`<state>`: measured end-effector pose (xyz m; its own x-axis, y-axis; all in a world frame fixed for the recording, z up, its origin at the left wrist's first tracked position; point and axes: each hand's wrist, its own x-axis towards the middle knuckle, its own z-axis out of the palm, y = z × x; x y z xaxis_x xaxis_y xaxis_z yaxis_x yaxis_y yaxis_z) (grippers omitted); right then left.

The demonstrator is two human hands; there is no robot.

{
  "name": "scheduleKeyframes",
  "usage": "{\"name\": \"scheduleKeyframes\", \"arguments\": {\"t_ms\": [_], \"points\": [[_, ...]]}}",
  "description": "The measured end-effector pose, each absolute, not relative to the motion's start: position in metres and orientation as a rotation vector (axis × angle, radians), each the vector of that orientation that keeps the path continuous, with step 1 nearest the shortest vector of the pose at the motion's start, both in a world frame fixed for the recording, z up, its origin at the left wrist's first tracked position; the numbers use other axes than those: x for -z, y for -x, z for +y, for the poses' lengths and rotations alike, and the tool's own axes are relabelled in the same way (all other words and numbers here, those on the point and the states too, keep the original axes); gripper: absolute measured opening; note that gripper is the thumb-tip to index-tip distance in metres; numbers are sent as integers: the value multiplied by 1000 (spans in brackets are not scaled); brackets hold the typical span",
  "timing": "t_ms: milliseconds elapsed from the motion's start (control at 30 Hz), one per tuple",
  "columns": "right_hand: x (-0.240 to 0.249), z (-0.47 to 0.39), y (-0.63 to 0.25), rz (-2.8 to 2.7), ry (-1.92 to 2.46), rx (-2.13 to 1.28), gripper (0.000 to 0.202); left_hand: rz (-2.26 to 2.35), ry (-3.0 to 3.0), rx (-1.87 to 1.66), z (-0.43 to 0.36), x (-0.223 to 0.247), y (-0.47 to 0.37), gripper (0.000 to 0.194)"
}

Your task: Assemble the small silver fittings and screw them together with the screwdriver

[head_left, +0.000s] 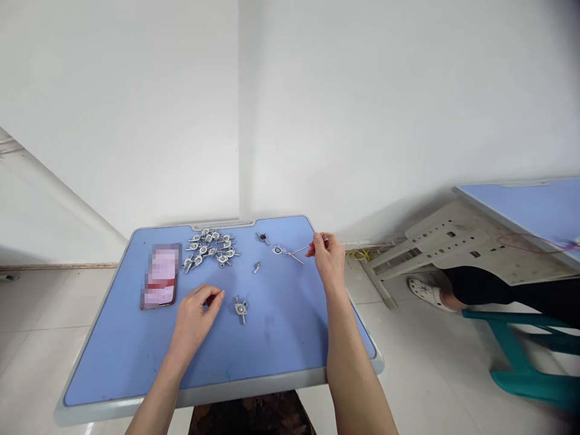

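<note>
My right hand (328, 257) is closed around what looks like a screwdriver (299, 248), with red showing at the fingers and a thin metal shaft pointing left. The shaft's tip is by a flat metal plate with a dark ring (278, 250) and a thin rod (296, 259) on the tabletop. Over the table's left half, my left hand (198, 317) has thumb and forefinger pinched; anything between them is too small to make out. Right of it lies a silvery valve-like metal fitting (241, 309). Farther back are a small elbow-shaped piece (256, 267) and a dark-centred fitting (263, 238).
A heap of several similar metal fittings (211, 246) lies at the back of the blue table (281, 338). Left of it rests a phone (162, 275). To the right are a second blue table (521, 202), a green stool (521, 362) and a person's foot in a white clog (426, 292).
</note>
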<state>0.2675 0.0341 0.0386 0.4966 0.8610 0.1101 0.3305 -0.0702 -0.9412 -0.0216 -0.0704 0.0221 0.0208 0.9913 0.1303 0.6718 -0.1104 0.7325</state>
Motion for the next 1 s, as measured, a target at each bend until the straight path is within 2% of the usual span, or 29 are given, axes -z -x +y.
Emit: {"name": "scheduleKeyframes", "arguments": {"t_ms": [567, 833, 1000], "points": [[-37, 35, -263, -1056, 1662, -609, 26, 1685, -1788, -878, -72, -24, 20, 25], [-34, 37, -266, -1019, 1567, -619, 34, 1681, -1788, -861, -72, -24, 20, 25], [-39, 34, -263, -974, 1429, -772, 37, 1671, -1776, -873, -71, -24, 20, 24]]}}
